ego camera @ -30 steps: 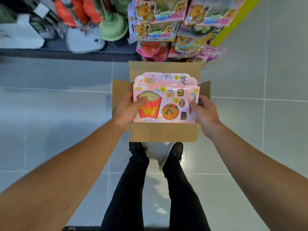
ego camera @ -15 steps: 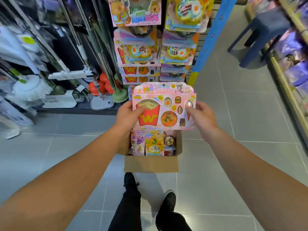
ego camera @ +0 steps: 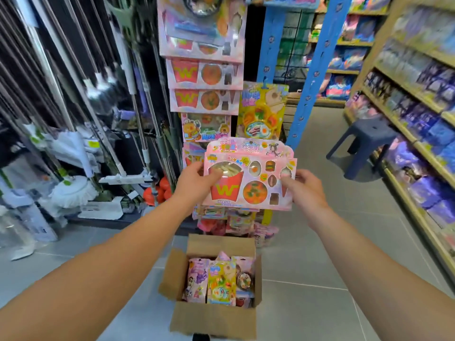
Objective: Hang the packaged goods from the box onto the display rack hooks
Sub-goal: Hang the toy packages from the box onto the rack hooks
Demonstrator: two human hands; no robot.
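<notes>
I hold a pink toy food package [ego camera: 248,174] with a red fries box printed on it, upright in front of the display rack [ego camera: 204,77]. My left hand [ego camera: 194,184] grips its left edge and my right hand [ego camera: 301,185] grips its right edge. The package is level with the lower rows of the rack, where matching pink packages and a yellow package [ego camera: 262,110] hang. Below, an open cardboard box [ego camera: 211,318] stands on the floor with several more packaged goods inside.
Mops and brooms [ego camera: 73,143] fill the left side. A blue shelf upright [ego camera: 312,70] stands right of the rack. A dark plastic stool [ego camera: 364,143] sits in the aisle, and stocked wooden shelves [ego camera: 418,119] run along the right.
Both hands have lifted the pink package out of the box and up toward the rack. My view has tilted up from the floor to the rack and aisle.
</notes>
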